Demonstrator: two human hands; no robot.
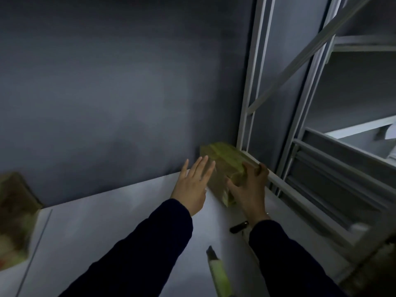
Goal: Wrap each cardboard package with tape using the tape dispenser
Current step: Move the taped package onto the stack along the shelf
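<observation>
- The near end of the cardboard package (225, 166) is covered by the right hand (248, 189); its surface is smeared by blur, so tape cannot be told from cardboard
- Whether the left hand (192, 185) is touching the package or only held beside it cannot be told
- A brownish box (15, 215) is cut off by the left edge and heavily blurred; no detail can be made out
- A pale green, dark-tipped object (217, 273) is cut off by the bottom edge; it cannot be identified
- A small dark object (238, 227) is partly hidden behind the right wrist; it is too small to be named
- The metal shelf frame (300, 146) is cut off at the top and right edges
</observation>
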